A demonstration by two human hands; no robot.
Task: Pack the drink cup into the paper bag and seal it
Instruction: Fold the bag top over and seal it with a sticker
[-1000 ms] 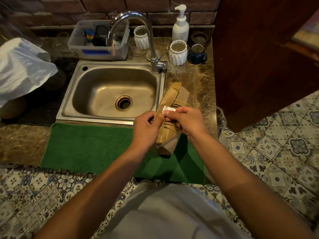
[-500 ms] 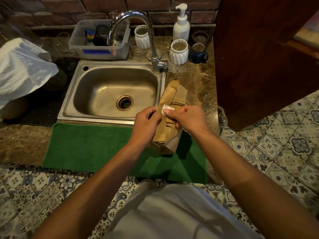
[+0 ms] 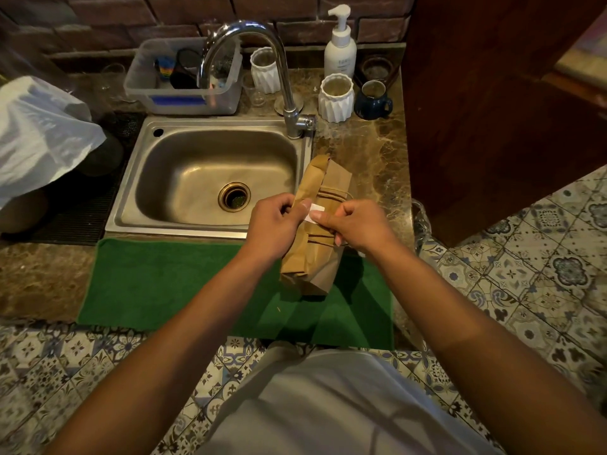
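1. Right now my left hand (image 3: 274,221) and my right hand (image 3: 353,223) are both pinched shut on a small white sticker (image 3: 314,213), thumbs and fingertips clamped on its two ends, just above the folded top of the paper bag (image 3: 312,254).
2. My judgement is that the sticker could curl and stick to my own fingertips, or go on crooked, because I hold it by its ends with little bare middle left to press down.
3. The bag lies tilted under my hands. If I press on one side only, the fold may spring open before the sticker bites.
4. The bag's handles (image 3: 331,193) lie across the fold just beyond the sticker; I could trap one under the seal.
5. The drink cup is not visible. I take it to be inside the bag, so a hard push could tip or crush it.
6. The bag's near end rests on the green mat (image 3: 170,284); its far end reaches over the counter (image 3: 371,159), just right of the sink (image 3: 210,178).
7. A shove to the left could slide the bag over the sink's rim.
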